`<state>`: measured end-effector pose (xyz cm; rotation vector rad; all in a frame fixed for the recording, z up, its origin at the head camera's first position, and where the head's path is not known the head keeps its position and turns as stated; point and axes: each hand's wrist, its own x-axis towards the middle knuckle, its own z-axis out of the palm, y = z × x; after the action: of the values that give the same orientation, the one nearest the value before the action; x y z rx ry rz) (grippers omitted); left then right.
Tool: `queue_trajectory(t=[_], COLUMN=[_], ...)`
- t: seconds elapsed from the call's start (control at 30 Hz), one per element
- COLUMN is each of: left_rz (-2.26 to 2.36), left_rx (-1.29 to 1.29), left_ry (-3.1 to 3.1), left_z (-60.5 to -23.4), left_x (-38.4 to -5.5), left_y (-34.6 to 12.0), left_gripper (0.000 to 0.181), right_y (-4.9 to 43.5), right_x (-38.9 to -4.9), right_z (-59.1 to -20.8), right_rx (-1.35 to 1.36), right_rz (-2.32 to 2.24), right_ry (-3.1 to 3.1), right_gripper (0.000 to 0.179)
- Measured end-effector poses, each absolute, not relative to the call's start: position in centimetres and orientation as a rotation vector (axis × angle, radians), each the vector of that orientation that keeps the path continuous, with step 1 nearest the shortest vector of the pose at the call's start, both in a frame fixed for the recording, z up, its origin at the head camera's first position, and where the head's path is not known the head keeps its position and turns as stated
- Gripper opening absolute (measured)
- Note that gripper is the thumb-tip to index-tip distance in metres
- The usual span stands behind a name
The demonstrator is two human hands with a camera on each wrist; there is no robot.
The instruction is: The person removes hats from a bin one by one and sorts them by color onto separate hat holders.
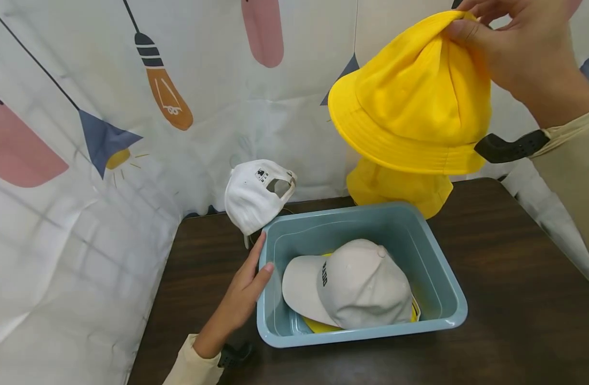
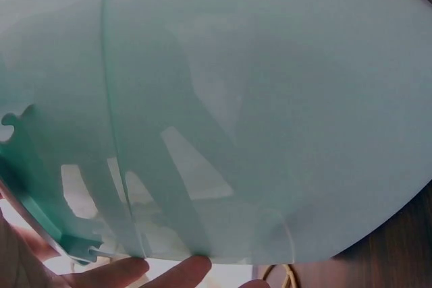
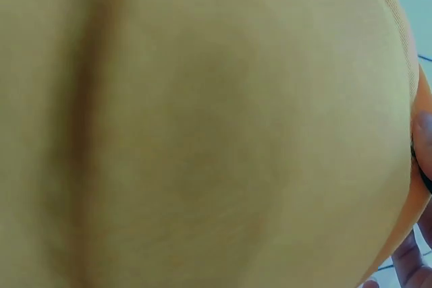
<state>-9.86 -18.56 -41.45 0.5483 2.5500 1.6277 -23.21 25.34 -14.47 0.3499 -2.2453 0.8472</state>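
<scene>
High at the upper right, my right hand pinches a yellow bucket hat by the top of its crown, and the brim hangs downward. In the right wrist view the hat's yellow cloth fills most of the picture. My left hand rests against the left side of a blue-grey plastic bin, fingers extended along its wall and thumb at the rim. Inside the bin lies an off-white baseball cap, brim to the left, over something yellow. The left wrist view shows fingertips at the bin's wall.
A white baseball cap sits behind the bin's back left corner. Another yellow hat stands behind the bin, partly hidden by the raised one. The dark wooden table meets a printed cloth backdrop at its back edge.
</scene>
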Motion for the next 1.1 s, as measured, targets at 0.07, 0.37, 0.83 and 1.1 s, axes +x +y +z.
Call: queue_trajectory(t=[0.07, 0.37, 0.83, 1.1], left_rz=[1.634, 1.656, 1.647, 1.648], left_rx=[0.559, 0.548, 0.523, 0.532], left_ry=[2.546, 2.516, 2.507, 2.511], left_z=[-41.5, -41.4, -41.3, -41.4], left_x=[-9.8, -9.7, -9.6, -9.8], left_y=[-18.5, -18.4, -18.3, -18.3], left_gripper=[0.064, 0.065, 0.064, 0.064], right_y=[25.7, 27.1, 26.9, 27.4], right_x=[-23.6, -25.8, -28.1, -28.6], right_z=[-14.3, -16.4, -22.3, -24.1], right_rx=[0.318, 0.309, 0.333, 0.365], right_rz=[0.891, 0.869, 0.81, 0.845], right_ry=[-2.233, -2.321, -2.419, -2.369], right_gripper=[0.035, 0.034, 0.032, 0.029])
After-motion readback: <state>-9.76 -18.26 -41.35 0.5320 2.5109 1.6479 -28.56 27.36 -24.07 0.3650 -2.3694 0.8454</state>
